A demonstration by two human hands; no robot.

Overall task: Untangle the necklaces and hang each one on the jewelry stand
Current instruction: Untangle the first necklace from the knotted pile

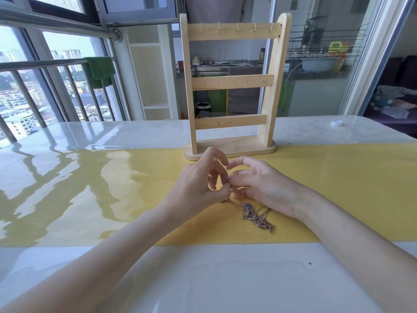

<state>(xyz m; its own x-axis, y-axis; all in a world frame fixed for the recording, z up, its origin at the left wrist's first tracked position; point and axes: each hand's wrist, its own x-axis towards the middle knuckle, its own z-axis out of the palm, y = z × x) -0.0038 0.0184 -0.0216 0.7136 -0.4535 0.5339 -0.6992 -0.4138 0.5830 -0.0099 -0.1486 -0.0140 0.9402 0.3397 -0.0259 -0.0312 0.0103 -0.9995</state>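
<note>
left hand (198, 181) pinching, right hand (261, 186) pinching, fingertips meeting

I'm seeing the necklaces (255, 214) lying as one tangled clump of silvery chain and pendants on the yellow strip, just in front of me. One end of the chain is rising off the pile, and the rest is trailing down and to the right in loose loops. How many chains are in there, I can't tell. The jewelry stand (232, 86) is standing upright just behind them: pale wood, two side posts, three crossbars with small hooks, oval base. Nothing is hanging on its hooks yet.
</note>
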